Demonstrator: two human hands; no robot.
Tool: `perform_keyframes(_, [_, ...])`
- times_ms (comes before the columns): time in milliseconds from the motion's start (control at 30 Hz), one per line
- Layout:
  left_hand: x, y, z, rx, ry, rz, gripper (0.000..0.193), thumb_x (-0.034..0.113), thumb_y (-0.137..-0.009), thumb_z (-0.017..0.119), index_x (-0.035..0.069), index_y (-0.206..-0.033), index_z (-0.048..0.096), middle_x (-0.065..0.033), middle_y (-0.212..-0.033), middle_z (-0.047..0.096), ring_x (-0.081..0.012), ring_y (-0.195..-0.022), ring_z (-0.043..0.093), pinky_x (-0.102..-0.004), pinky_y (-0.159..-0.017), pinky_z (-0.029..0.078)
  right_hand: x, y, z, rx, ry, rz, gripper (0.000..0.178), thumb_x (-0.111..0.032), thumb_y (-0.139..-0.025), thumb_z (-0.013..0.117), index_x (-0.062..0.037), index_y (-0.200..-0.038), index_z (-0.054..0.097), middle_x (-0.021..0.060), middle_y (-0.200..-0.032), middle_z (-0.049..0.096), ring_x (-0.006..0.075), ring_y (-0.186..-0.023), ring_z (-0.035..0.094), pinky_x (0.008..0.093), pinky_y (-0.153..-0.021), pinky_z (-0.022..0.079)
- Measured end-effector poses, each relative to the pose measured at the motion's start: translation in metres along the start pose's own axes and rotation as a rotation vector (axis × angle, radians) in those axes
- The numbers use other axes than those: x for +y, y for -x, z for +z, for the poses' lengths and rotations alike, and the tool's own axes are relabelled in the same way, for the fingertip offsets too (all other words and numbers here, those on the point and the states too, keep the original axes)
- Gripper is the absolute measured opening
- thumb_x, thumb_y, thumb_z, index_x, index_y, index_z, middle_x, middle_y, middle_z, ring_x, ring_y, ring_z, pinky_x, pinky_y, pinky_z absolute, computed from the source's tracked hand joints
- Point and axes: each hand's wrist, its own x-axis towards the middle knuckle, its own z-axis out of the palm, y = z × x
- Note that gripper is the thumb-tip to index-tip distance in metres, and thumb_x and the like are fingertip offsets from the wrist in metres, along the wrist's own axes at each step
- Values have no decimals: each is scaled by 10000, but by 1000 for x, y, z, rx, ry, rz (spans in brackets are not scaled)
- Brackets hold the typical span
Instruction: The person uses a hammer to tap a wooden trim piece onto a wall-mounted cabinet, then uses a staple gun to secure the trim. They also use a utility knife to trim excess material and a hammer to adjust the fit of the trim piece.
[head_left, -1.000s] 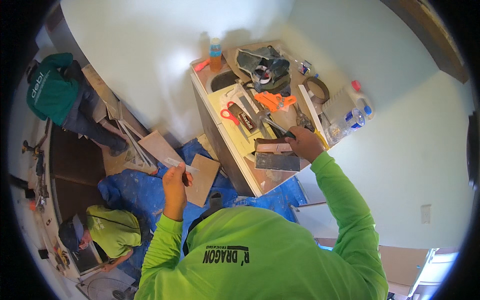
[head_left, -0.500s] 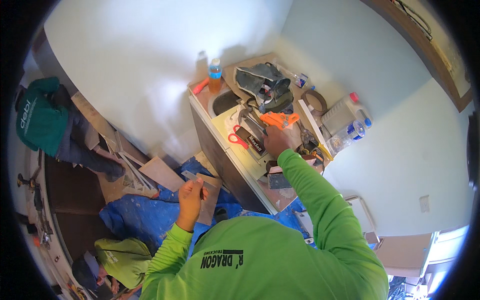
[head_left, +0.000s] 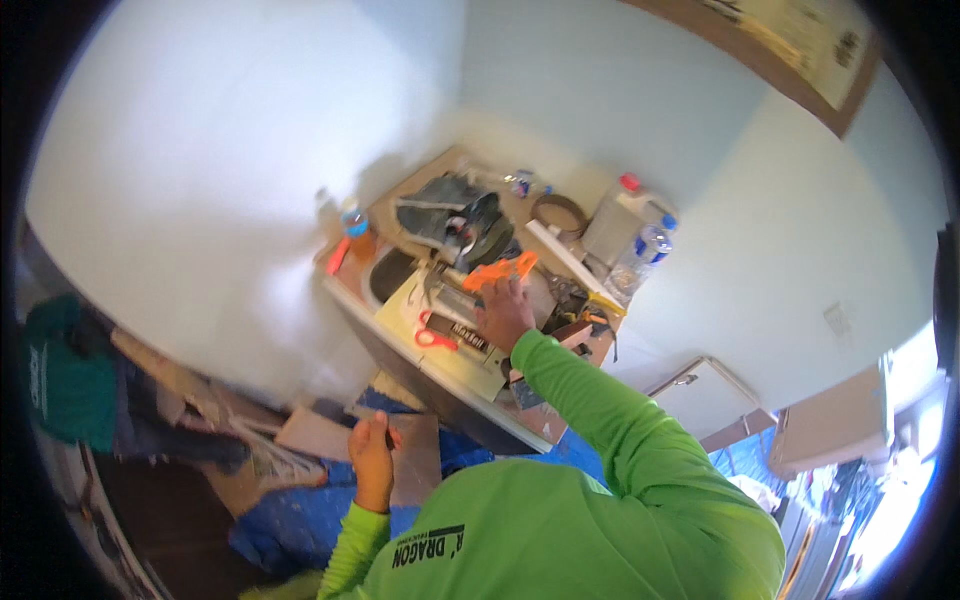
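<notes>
The person's right hand [head_left: 503,312] reached out over a cluttered countertop [head_left: 455,365], its fingers curled around one end of an orange tool [head_left: 497,271], which lay just beyond the fingertips near the middle of the counter. Whether the tool was lifted or still resting on the surface could not be told. Red-handled scissors [head_left: 436,335] lay on the counter just to the left of that hand. The left hand [head_left: 372,452] hung lower, off the counter's edge, closed around a small dark pencil-like thing [head_left: 388,437] above a flat tile [head_left: 415,455]. Two plastic bottles [head_left: 630,240] stood at the far side by the wall.
</notes>
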Motion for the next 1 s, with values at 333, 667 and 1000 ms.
perform_keyframes(333, [89, -37, 71, -912, -925, 823, 277, 247, -959, 645, 15, -814, 600, -179, -905, 660, -390, -882, 608, -472, -748, 486, -55, 52, -208, 81, -384, -602, 342, -224, -838, 713, -42, -1120, 644, 123, -1178, 626, 347, -1207, 527, 454, -982, 453])
perform_keyframes(667, [192, -18, 231, -1159, -1330, 1425, 249, 297, -927, 633, 66, -928, 727, -99, -905, 685, -308, -975, 612, -527, -915, 436, 26, 66, -300, -215, -49, -610, 130, -186, -777, 683, -90, -866, 679, 53, -942, 613, 264, -999, 542, 400, -853, 459])
perform_keyframes(1000, [291, 43, 331, -938, -1164, 1714, 139, 246, -839, 721, 111, -866, 699, -42, -885, 654, -258, -950, 579, -428, -860, 397, 134, 86, -397, 31, -55, -669, 90, -42, -809, 697, -45, -779, 612, 117, -821, 579, 335, -826, 549, 423, -744, 470])
